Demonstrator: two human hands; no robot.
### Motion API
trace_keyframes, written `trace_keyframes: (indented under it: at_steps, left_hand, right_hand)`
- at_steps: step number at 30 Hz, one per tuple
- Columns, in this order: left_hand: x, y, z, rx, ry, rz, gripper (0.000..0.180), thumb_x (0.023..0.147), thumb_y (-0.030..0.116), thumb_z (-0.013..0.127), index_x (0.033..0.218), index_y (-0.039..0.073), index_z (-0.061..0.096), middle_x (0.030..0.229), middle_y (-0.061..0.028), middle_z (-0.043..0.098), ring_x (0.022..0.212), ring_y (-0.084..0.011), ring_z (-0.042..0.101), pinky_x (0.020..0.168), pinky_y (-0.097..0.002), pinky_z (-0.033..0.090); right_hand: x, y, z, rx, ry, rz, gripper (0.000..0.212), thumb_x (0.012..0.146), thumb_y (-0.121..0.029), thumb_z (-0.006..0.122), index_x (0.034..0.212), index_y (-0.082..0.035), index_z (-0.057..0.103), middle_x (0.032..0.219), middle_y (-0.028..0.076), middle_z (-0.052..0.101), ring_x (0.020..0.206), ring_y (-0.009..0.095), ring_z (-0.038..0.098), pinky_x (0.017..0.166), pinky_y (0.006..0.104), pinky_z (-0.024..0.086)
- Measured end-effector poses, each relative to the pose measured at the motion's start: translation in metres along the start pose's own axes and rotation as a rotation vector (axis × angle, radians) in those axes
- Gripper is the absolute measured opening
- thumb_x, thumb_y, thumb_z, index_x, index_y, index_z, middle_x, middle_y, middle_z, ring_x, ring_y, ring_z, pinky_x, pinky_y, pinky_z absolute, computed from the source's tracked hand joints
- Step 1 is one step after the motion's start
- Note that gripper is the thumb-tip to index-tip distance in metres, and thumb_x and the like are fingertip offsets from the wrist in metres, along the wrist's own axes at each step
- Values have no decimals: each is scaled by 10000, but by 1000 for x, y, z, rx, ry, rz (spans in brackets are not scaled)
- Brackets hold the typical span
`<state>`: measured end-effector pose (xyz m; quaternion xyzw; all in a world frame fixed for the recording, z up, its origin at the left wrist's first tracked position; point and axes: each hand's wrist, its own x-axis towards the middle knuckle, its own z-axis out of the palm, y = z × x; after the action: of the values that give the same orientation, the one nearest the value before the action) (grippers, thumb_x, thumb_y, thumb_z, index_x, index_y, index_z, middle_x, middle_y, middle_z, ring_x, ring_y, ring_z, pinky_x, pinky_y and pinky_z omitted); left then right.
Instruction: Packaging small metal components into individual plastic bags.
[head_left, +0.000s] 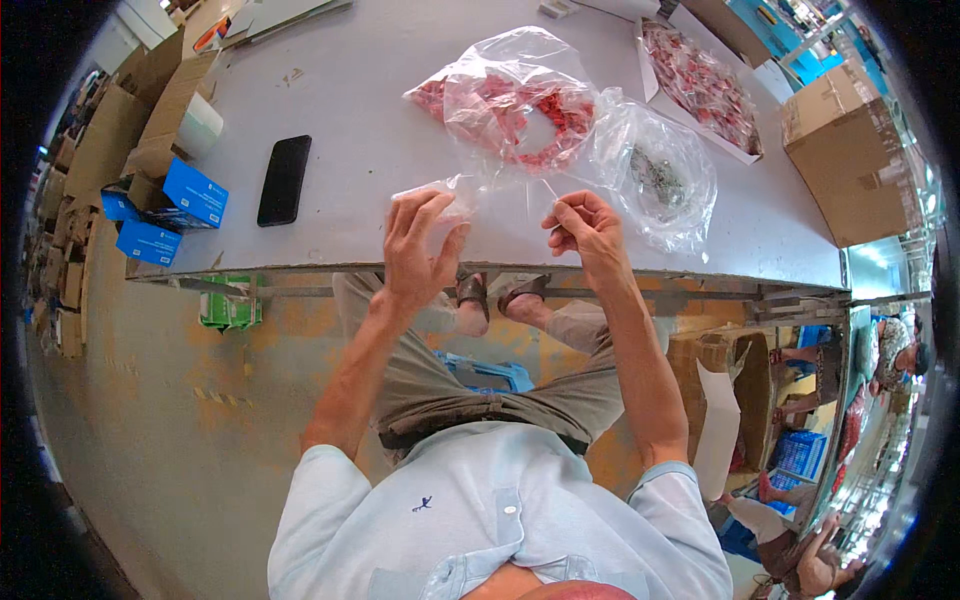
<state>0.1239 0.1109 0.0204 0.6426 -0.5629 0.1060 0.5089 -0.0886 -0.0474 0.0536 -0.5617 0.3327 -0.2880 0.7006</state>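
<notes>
My left hand [418, 250] and my right hand [587, 231] hold a small clear plastic bag [492, 205] between them over the near edge of the grey table [350, 120]. The left fingers pinch its left side, and the right fingers pinch its top right corner. Just beyond the small bag lies a large clear bag of red pieces [510, 100]. To the right of that lies a clear bag with grey-green pieces [655, 175].
A black phone [284, 180] lies on the table at left. Blue boxes [170, 205] and open cartons [150, 100] stand at the left edge. A tray of red pieces [700, 85] and a brown carton [850, 150] are at right. People sit far right.
</notes>
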Motion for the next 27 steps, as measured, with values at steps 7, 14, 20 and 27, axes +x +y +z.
trace_keyframes:
  at_steps: [7,14,20,27]
  left_hand:
    - [3,76,43,-954,-155,-870,274,1002,209,685,1205,26,673,1163,-99,684,999,-170,657,844,-330,557]
    - [2,78,59,-1143,-205,-1016,122,980,133,707,1045,30,711,954,-56,722,842,-128,675,725,-268,564]
    - [24,104,68,-834,-400,-980,105,946,139,697,961,35,700,816,-21,653,695,-105,585,613,-262,467]
    - [3,90,91,-921,-364,-885,163,940,102,712,836,62,593,773,28,534,677,-65,456,608,-215,367]
  right_hand:
    - [-45,-32,-9,28,-45,-34,144,1021,-171,647,1046,-30,642,882,90,720,666,104,654,557,246,552]
    - [-63,-22,-18,-33,29,4,140,1011,-174,670,1035,-36,661,855,72,728,679,83,645,577,243,544]
    - [-82,-24,-40,-487,144,-194,153,939,-158,707,1008,-27,666,826,37,698,700,75,619,636,260,541]
    - [-79,12,-54,-416,470,-452,255,881,-202,768,1031,-30,653,815,108,671,741,203,656,664,346,528]
